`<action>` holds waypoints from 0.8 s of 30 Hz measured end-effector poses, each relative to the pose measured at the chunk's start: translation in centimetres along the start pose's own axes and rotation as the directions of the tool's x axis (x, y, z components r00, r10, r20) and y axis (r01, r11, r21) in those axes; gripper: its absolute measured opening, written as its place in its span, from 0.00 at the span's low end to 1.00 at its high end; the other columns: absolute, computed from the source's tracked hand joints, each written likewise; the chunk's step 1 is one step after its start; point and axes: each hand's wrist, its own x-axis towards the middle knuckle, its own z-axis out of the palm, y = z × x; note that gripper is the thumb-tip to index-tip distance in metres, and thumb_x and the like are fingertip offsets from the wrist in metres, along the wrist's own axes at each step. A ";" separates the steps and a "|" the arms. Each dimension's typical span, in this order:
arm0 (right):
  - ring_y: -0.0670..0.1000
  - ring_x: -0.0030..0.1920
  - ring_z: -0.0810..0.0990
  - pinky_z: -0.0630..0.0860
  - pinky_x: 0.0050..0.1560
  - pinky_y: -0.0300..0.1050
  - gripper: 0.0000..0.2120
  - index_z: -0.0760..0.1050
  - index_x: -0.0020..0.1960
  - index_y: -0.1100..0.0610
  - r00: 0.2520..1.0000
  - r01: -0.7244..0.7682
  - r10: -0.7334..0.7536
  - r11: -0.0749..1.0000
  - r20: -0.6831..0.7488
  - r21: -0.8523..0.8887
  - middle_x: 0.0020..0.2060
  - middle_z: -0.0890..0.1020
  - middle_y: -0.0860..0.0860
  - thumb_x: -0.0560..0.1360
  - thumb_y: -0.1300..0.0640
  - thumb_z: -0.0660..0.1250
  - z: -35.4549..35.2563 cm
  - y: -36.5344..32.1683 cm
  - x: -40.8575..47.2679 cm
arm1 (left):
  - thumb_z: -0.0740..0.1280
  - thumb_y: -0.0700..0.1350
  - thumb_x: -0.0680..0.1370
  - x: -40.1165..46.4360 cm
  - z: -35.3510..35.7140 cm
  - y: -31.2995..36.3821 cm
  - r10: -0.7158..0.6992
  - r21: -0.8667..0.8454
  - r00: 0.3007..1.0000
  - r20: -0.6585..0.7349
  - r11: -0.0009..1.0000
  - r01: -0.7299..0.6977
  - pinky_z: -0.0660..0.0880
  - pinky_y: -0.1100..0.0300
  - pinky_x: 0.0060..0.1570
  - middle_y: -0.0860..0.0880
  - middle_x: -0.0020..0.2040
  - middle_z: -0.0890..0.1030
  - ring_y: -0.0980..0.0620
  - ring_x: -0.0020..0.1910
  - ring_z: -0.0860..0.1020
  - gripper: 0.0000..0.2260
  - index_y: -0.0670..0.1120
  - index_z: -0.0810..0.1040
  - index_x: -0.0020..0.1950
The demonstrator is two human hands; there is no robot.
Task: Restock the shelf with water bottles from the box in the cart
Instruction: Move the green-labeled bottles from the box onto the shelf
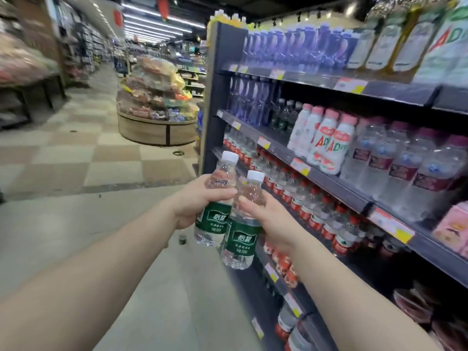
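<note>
I hold two small clear water bottles with green labels and white caps, side by side in front of the shelf. My left hand [196, 201] grips the left bottle [214, 224] round its upper body. My right hand [268, 219] grips the right bottle [241, 239] the same way. Both stand upright and touch each other. The dark shelf unit [336, 184] rises to the right. Its second shelf from the top has several green-labelled bottles [283, 115] beside a bare stretch of board. The cart and the box are out of view.
The shelves carry purple-labelled bottles [255, 100], white AD drink bottles [326, 140], clear water packs [405, 168] and red-labelled bottles [316, 209]. A round display stand [157, 127] with packaged goods sits ahead in the aisle. Checkered floor stretches to the left.
</note>
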 end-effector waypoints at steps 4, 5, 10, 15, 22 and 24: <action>0.46 0.49 0.85 0.81 0.48 0.39 0.15 0.75 0.61 0.54 0.997 0.070 -0.071 0.992 -0.006 -0.103 0.52 0.85 0.49 0.76 0.58 0.70 -1.0 -0.3 7.9 | 0.82 0.47 0.61 6.2 -5.5 0.0 0.016 0.102 0.993 -0.119 0.995 -0.003 0.73 0.40 0.64 0.44 0.57 0.84 0.43 0.58 0.82 0.32 0.46 0.77 0.63; 0.43 0.49 0.84 0.80 0.47 0.35 0.15 0.75 0.60 0.51 0.995 0.096 -0.099 0.985 -0.012 -0.144 0.52 0.84 0.47 0.75 0.57 0.71 -1.5 -0.3 10.0 | 0.82 0.47 0.61 8.0 -6.6 0.1 0.028 0.142 0.990 -0.140 0.990 -0.008 0.74 0.41 0.64 0.46 0.56 0.85 0.45 0.57 0.83 0.32 0.47 0.78 0.63; 0.31 0.48 0.79 0.75 0.48 0.26 0.26 0.71 0.65 0.49 0.982 0.145 -0.177 0.927 -0.062 -0.347 0.53 0.81 0.39 0.70 0.50 0.76 -5.0 -1.2 20.8 | 0.80 0.42 0.66 18.1 -11.1 2.1 0.095 0.262 0.970 -0.225 0.964 -0.033 0.79 0.52 0.54 0.50 0.51 0.87 0.49 0.53 0.84 0.24 0.48 0.80 0.60; 0.44 0.54 0.82 0.78 0.58 0.48 0.31 0.73 0.63 0.48 0.952 0.136 -0.232 0.904 -0.198 -0.406 0.55 0.83 0.45 0.64 0.43 0.78 -9.1 -3.3 29.2 | 0.81 0.40 0.65 27.8 -13.8 4.2 0.185 0.289 0.954 -0.238 0.951 -0.112 0.79 0.60 0.45 0.52 0.48 0.86 0.55 0.45 0.84 0.20 0.53 0.79 0.52; 0.34 0.43 0.80 0.78 0.46 0.34 0.14 0.73 0.50 0.43 0.871 0.035 -0.278 0.858 -0.406 -0.512 0.46 0.81 0.36 0.70 0.50 0.76 -14.9 -4.9 36.4 | 0.82 0.64 0.52 41.7 -17.3 4.8 0.200 0.336 0.969 -0.148 0.931 -0.141 0.77 0.49 0.62 0.52 0.59 0.82 0.50 0.57 0.81 0.47 0.51 0.75 0.68; 0.35 0.45 0.76 0.73 0.45 0.30 0.16 0.71 0.55 0.42 0.838 -0.004 -0.308 0.823 -0.451 -0.569 0.49 0.76 0.34 0.71 0.50 0.75 -15.9 -5.3 38.9 | 0.81 0.62 0.54 45.9 -18.2 5.0 0.192 0.328 0.977 -0.094 0.933 -0.151 0.76 0.49 0.63 0.52 0.60 0.81 0.50 0.57 0.80 0.47 0.50 0.73 0.70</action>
